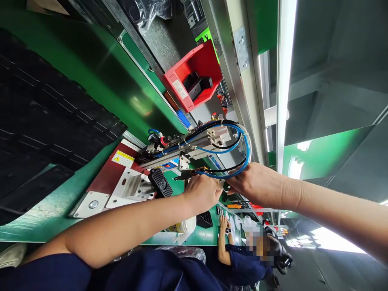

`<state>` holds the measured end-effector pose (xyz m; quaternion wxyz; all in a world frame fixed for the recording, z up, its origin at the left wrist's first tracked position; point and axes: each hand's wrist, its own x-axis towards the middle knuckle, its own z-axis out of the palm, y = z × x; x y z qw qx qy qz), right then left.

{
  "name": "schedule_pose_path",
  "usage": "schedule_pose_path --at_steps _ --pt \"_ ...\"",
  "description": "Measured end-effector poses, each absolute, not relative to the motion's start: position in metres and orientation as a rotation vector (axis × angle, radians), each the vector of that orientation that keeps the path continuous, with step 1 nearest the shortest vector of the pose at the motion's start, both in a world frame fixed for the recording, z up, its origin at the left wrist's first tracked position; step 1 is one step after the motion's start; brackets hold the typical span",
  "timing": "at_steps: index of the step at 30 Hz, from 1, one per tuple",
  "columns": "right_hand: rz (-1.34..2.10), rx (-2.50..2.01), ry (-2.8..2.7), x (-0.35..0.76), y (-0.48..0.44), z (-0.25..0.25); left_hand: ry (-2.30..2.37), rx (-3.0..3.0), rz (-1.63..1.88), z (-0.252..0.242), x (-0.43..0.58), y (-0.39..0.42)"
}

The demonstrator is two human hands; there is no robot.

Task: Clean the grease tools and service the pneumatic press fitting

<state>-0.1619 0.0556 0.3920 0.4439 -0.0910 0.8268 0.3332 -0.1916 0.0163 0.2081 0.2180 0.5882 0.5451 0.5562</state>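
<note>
My left hand (203,190) is closed, fingers curled and pinching close to my right hand (250,184). The right fingers are also closed, bent in towards the left ones. A small pale piece and a dark bit show between the two hands, too hidden to name. Blue and black air tubes (249,147) loop right behind both hands from a pneumatic press (182,149). Beside my left wrist, a black ribbed part with a round lens-like centre (163,184) sits at the metal fixture (133,188) on the press's dark red base (103,171).
The view is turned sideways. A red bin (174,83) with black parts stands on the shelf. Black trays (54,117) cover part of the green table. A white tub (190,224) stands under my left forearm. A co-worker (242,258) sits beyond, hands on the table.
</note>
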Motion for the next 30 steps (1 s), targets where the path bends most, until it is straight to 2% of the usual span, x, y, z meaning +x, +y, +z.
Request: schedule_pose_path --at_steps 8,17,30 --pt "0.820 -0.105 2.055 -0.163 0.051 0.391 1.513 1.589 1.559 0.209 -0.190 0.016" --pt "0.761 -0.356 1.918 -0.178 0.049 0.394 1.418 1.658 1.488 0.210 -0.194 0.018" --pt "0.624 -0.085 2.092 -0.178 0.057 0.387 1.402 1.624 1.526 0.208 -0.191 0.020"
